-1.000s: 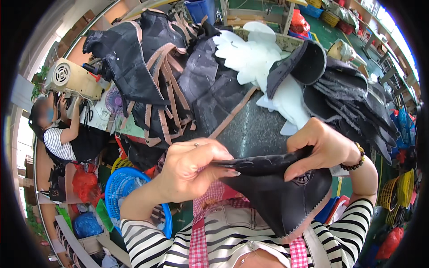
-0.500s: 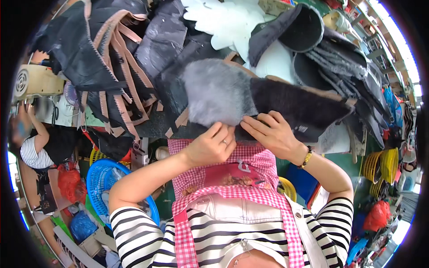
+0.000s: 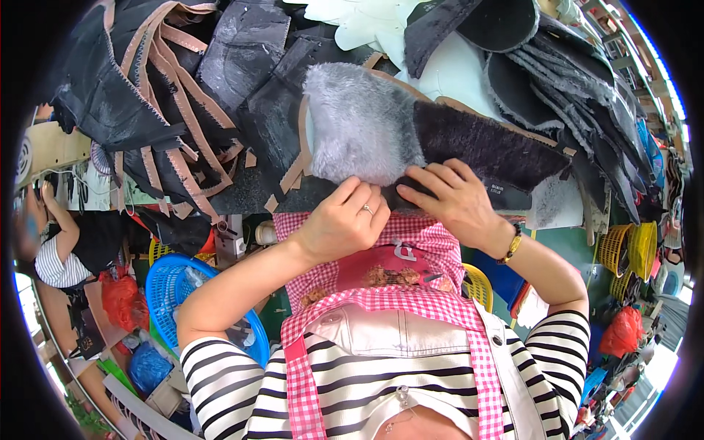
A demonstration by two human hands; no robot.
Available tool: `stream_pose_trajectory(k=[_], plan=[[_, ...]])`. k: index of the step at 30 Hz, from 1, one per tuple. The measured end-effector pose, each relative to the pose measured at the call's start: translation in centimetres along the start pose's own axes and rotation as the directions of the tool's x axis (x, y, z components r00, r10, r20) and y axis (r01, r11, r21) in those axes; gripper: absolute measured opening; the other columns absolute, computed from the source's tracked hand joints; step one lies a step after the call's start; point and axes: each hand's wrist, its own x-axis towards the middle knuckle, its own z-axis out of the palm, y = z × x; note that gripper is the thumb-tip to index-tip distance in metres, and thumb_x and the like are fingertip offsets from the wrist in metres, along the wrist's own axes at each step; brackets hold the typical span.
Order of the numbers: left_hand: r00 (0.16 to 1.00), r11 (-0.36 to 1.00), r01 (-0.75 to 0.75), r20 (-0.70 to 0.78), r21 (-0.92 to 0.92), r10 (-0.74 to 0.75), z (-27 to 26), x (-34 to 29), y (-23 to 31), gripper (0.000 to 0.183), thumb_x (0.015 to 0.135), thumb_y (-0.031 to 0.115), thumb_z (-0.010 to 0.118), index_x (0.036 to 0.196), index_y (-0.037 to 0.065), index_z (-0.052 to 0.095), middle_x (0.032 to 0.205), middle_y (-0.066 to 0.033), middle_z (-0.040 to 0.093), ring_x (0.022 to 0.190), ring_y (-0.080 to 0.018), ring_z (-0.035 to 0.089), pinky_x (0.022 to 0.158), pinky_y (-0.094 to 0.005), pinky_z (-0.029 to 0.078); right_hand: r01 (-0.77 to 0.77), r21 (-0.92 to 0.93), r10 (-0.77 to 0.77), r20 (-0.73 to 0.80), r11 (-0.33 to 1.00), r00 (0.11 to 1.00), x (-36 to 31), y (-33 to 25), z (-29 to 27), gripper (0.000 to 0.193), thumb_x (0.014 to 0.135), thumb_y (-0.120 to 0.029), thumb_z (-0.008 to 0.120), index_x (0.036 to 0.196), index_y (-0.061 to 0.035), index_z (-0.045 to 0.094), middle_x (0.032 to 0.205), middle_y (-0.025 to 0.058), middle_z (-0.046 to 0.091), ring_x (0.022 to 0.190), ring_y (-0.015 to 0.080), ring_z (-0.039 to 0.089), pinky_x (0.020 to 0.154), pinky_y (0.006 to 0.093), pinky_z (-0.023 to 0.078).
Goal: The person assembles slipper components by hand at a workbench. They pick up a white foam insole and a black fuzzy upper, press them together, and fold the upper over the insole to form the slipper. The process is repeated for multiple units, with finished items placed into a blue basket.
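In front of me lies a furry lining piece, its left part grey plush (image 3: 363, 121) and its right part black plush (image 3: 488, 139). A tan strip runs along its far edge. My left hand (image 3: 345, 220) is closed, thumb and fingers pinching the near edge of the grey part. My right hand (image 3: 458, 202) grips the near edge of the black part beside the seam, its fingers bent over it and close together. The two hands' fingertips are a short gap apart. What lies under the fingers is hidden.
Black pieces with tan zigzag-edged strips (image 3: 180, 95) are heaped at the left. White scalloped sheets (image 3: 374, 22) lie behind, and a stack of dark fur-lined pieces (image 3: 565, 88) at the right. A blue basket (image 3: 165, 293) stands left of me. Another person's arm (image 3: 62, 227) shows at far left.
The view has shifted, so the bench things sit higher in the picture. Both hands remain at the near edge of the furry piece; the right fingers are bent a little more over it.
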Motion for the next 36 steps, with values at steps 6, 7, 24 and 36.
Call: stream_pose_trajectory(k=[6, 7, 24, 36], plan=[[1.0, 1.0, 0.01, -0.012, -0.028, -0.011, 0.3, -0.1, 0.3, 0.022, 0.071, 0.013, 0.059, 0.087, -0.002, 0.065, 0.094, -0.0132, 0.067, 0.089, -0.0232, 0.063, 0.086, -0.0365, 0.05, 0.052, 0.263, -0.024, -0.108, 0.963, 0.994, -0.6, -0.7, 2.8, 0.042, 0.074, -0.008, 0.059, 0.115, 0.0016, 0.062, 0.122, 0.0105, 0.059, 0.106, 0.0269, 0.057, 0.093, 0.0375, 0.047], [1.0, 0.999, -0.019, -0.014, -0.035, 0.019, 0.1, -0.5, -0.3, 0.022, 0.072, 0.013, 0.059, 0.087, -0.002, 0.065, 0.094, -0.013, 0.067, 0.089, -0.0232, 0.063, 0.086, -0.0365, 0.05, 0.06, 0.352, -0.015, -0.128, 0.934, 0.992, -0.6, -0.4, 3.0, 0.044, 0.072, -0.006, 0.06, 0.116, 0.0014, 0.062, 0.123, 0.011, 0.059, 0.108, 0.0276, 0.057, 0.094, 0.0378, 0.047], [0.754, 0.682, 0.579, -0.025, -0.446, -0.657, -3.1, -4.5, -3.3, 0.054, 0.057, 0.009, 0.086, 0.101, 0.003, 0.056, 0.108, -0.0146, 0.058, 0.102, -0.035, 0.055, 0.086, -0.041, 0.045, -0.451, 0.368, 0.545, -0.21, 0.813, 0.812, 5.5, -7.1, 2.9, 0.046, 0.067, -0.031, 0.083, 0.086, -0.0036, 0.051, 0.085, 0.0123, 0.052, 0.081, 0.0304, 0.056, 0.07, 0.0393, 0.048], [0.988, 0.97, 0.027, -0.142, -0.242, -0.063, -0.7, -2.4, -8.5, 0.023, 0.074, 0.01, 0.058, 0.096, 0.005, 0.063, 0.076, -0.0045, 0.065, 0.083, -0.0225, 0.063, 0.077, -0.0324, 0.052, -0.327, 0.612, 0.594, -0.3, 0.72, 0.746, 3.4, -5.7, 5.9, 0.016, 0.085, -0.006, 0.064, 0.096, -0.0005, 0.054, 0.094, 0.0176, 0.059, 0.08, 0.0359, 0.059, 0.072, 0.0411, 0.049]])
